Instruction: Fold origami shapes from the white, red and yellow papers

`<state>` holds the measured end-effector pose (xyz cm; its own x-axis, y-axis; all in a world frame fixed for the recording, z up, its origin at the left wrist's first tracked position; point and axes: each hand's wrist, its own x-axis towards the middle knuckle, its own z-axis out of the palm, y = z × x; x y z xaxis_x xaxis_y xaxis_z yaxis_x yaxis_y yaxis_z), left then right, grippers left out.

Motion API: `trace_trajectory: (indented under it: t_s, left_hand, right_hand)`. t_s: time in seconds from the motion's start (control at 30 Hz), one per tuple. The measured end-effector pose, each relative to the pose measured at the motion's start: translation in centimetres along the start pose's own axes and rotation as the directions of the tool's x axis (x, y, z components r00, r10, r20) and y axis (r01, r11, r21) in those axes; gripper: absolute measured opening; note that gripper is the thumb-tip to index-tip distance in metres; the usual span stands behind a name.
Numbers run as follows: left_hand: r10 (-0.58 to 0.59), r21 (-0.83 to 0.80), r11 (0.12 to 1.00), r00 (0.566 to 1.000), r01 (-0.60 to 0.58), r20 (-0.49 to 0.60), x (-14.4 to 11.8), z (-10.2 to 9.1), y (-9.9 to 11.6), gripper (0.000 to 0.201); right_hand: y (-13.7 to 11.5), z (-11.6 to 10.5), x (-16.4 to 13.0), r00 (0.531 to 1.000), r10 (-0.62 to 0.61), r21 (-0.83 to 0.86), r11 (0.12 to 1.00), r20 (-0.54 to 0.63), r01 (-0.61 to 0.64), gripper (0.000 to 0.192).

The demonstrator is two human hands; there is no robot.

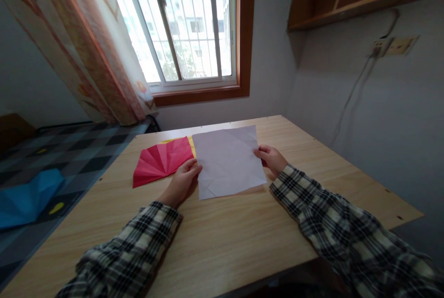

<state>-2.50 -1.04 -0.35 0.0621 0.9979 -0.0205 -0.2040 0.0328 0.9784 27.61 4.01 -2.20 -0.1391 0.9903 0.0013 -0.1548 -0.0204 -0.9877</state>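
Taking the white sheet as the mark, the bench lies bare on its near side and to its right, open for a hand to pass as far as the bench edge. Left of the sheet, a red folded paper lies flat with a yellow paper edge just beside the sheet. Beyond the sheet, a strip of bench runs clear to the wall under the window.

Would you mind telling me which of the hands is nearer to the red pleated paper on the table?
Left. The left hand grips the white sheet's left edge, right beside the red pleated paper. The right hand holds the sheet's far right edge, with the whole sheet in between.
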Motion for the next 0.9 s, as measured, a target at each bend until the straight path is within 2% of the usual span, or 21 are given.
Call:
trace_trajectory:
  t_s: [0.1, 0.33, 0.53, 0.67, 0.9]
  left_hand:
    - [0.014, 0.006, 1.000, 0.999, -0.014, -0.029, -0.1, 0.2, 0.0, 0.038]
    - [0.091, 0.112, 0.990, 0.996, -0.091, 0.003, -0.9, 1.1, 0.5, 0.026]
    - [0.026, -0.005, 1.000, 0.999, -0.026, -0.022, -0.3, 0.4, -0.1, 0.033]
    - [0.027, -0.049, 0.998, 0.998, -0.030, -0.054, 0.1, 0.0, -0.5, 0.033]
    - [0.010, -0.093, 0.996, 0.998, -0.016, -0.062, 0.3, 0.0, -0.4, 0.034]
  right_hand:
    - [-0.2, 0.0, -0.2, 1.000, -0.021, -0.030, 0.999, -0.006, 0.020, 0.032]
    - [-0.1, -0.4, 0.0, 0.999, -0.001, -0.110, 0.994, -0.048, -0.005, 0.034]
    - [0.0, -0.5, 0.2, 1.000, 0.019, -0.089, 0.996, 0.009, -0.018, 0.034]
    - [-0.3, -0.2, 0.0, 0.999, 0.016, -0.048, 0.999, 0.043, -0.014, 0.038]
    - [-0.5, 0.1, -0.2, 0.999, 0.023, -0.052, 0.998, -0.041, -0.025, 0.022]
